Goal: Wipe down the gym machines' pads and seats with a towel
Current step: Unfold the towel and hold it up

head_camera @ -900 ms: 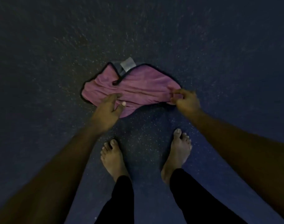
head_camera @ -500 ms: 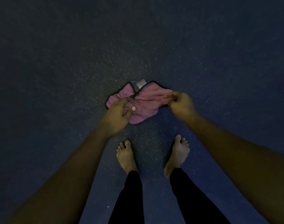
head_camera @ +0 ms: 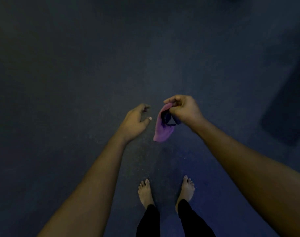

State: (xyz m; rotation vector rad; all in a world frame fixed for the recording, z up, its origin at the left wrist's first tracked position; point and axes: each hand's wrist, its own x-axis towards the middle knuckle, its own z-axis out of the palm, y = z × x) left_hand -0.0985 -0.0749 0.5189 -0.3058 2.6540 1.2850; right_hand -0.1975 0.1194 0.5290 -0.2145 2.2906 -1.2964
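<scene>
My bare feet (head_camera: 145,192) stand low in the frame on the dark floor (head_camera: 77,82); mid-frame my left hand (head_camera: 134,122) hangs loose and empty; my right hand (head_camera: 183,109) pinches the purple towel (head_camera: 161,132), dangling clear of the floor; towel in hand, no wiping begun, I judge; a dim, dark shape (head_camera: 286,108) at right.

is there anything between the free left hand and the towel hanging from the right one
Nothing visible. The left hand is open beside the purple towel, which hangs from the pinched right hand. Only a gap with dark floor behind it separates them. No machine pad or seat can be made out.
</scene>
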